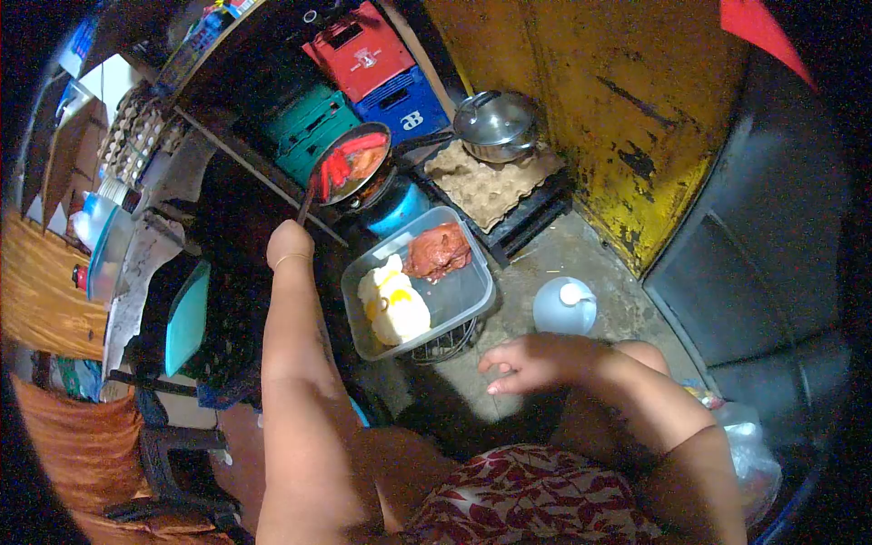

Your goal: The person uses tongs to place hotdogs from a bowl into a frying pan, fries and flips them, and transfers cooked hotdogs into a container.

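Note:
My left hand [291, 243] is closed on the handle of a thin cooking utensil [306, 205], which reaches to the frying pan's near edge; its far end cannot be made out. Red sausages [338, 169] and a reddish piece of meat [367, 163] lie in oil in the frying pan [389, 143], over a stove with a blue body [397, 211]. Below it, a clear plastic container [488, 289] holds fried eggs [400, 309] and a lump of red meat [440, 252]. My right hand [516, 363] hangs empty near the container, fingers loosely curled and apart.
A lidded metal pot [495, 125] stands on an egg tray [490, 182] to the right. Behind are red [365, 50], blue [406, 109] and green crates [309, 136]. A pale plastic jug [556, 309] is on the floor. A yellow metal panel [627, 118] borders the right side.

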Motion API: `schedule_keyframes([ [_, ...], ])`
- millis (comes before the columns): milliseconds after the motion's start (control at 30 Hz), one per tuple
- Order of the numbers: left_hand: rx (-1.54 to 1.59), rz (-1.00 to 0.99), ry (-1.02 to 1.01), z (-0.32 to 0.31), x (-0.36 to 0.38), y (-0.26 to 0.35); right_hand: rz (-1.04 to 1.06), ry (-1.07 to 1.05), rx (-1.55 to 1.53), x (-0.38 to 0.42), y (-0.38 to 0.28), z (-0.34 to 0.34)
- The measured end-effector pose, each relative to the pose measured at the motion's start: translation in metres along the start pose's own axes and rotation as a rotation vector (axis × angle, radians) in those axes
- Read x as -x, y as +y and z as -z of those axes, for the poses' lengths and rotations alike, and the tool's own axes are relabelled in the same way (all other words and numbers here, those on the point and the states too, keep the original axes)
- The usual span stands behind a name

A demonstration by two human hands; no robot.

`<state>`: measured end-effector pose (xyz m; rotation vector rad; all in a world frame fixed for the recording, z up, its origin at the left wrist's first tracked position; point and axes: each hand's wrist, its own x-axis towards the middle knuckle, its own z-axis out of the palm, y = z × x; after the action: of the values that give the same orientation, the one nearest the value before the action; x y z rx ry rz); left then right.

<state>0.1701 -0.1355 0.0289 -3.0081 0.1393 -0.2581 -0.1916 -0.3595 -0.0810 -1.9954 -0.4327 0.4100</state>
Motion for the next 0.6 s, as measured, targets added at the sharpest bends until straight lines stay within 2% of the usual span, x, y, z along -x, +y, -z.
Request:
schedule_keyframes([
  [300,-0.077,0.005,-0.003,0.000,0.003,0.007,0.037,0.017,0.033,-0.002,0.005,-0.005],
  [400,-0.124,-0.013,0.053,-0.002,-0.002,0.008,0.039,0.018,0.029,0.000,0.000,-0.004],
  [467,-0.048,0.040,0.012,0.001,-0.001,0.011,-0.060,-0.078,0.069,-0.001,-0.006,0.000],
  [600,-0.072,0.009,0.006,-0.012,-0.005,0.013,-0.041,-0.082,0.054,-0.003,0.000,-0.002],
])
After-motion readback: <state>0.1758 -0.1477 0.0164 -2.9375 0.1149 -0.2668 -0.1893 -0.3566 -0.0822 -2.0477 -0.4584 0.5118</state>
